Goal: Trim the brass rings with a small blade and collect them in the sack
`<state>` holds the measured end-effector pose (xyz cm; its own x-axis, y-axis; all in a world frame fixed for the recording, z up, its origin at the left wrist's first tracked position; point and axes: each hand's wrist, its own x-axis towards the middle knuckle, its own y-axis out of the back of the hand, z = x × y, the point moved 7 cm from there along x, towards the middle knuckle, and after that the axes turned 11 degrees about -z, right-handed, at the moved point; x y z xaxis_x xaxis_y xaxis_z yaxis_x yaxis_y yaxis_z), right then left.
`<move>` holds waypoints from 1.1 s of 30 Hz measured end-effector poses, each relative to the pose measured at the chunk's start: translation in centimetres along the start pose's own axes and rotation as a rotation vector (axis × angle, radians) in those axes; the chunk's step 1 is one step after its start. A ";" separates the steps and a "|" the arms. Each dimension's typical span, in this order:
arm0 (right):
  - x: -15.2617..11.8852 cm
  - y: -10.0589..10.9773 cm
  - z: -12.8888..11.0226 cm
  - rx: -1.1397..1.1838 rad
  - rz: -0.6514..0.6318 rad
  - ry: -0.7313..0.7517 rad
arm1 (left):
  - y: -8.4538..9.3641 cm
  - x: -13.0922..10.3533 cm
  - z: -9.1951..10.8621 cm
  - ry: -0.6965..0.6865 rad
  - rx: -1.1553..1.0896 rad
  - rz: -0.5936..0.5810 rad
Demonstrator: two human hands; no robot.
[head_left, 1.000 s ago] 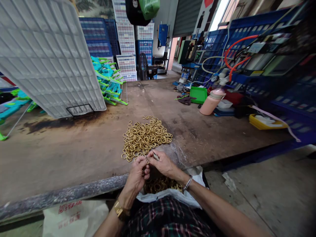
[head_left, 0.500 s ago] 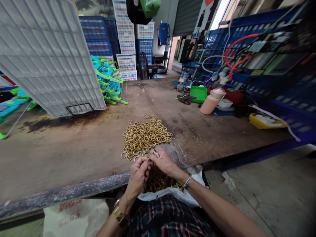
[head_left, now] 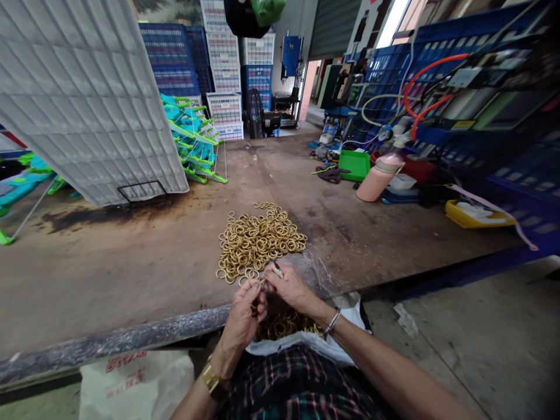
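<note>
At far left a ribbed white panel [head_left: 94,105] leans over the tabletop [head_left: 131,256], with a broad stretch of board between it and the work. The worn front edge [head_left: 126,331] runs rightward to the left hand [head_left: 246,310], its fingers curled and its thumb and forefinger pinching a small gold piece [head_left: 263,282]; whether more sits inside the curl I cannot tell. That piece shows more plainly than a second ago, whereas the heap of gold rings [head_left: 261,238], just beyond the hands, looks unaltered, which suggests fine handling of a single piece rather than sorting. Below the hands, past the edge, a white sack [head_left: 301,340] gapes with more rings inside. The right hand [head_left: 291,290] grasps a small tool [head_left: 278,270], its fingertips meeting the left's. Further right the board has room before a pink bottle [head_left: 375,181] and a yellow tray [head_left: 475,217], while its near edge slants away above the floor.
</note>
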<state>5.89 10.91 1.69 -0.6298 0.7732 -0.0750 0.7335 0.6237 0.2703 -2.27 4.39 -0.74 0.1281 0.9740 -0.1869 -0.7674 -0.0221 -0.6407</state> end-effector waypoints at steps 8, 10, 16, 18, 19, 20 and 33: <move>-0.9 -1.0 -0.3 -0.552 -0.089 0.051 | 0.4 0.1 0.4 -0.034 0.068 0.045; -1.0 -1.4 -0.1 -0.653 -0.125 0.024 | 0.4 0.0 0.4 -0.037 0.097 0.046; -1.1 -1.7 0.0 -0.782 -0.195 -0.041 | 0.7 0.0 0.4 -0.083 0.216 0.036; -1.1 -1.8 -0.1 -0.797 -0.222 -0.059 | 1.0 0.0 0.4 -0.095 0.283 0.030; -1.0 -1.9 -0.2 -0.805 -0.233 -0.066 | 1.2 0.0 0.3 -0.096 0.311 0.027; -1.0 -1.9 -0.2 -0.816 -0.240 -0.078 | 1.3 -0.1 0.2 -0.092 0.330 0.027; 1.5 -1.7 0.2 -0.938 -0.064 -0.090 | 1.3 -2.7 0.9 -0.008 -0.086 0.065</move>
<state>3.75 11.06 0.96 -0.6108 0.7711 -0.1797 0.1686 0.3484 0.9220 -4.17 1.94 -0.43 0.0740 0.9717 -0.2243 -0.7175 -0.1043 -0.6887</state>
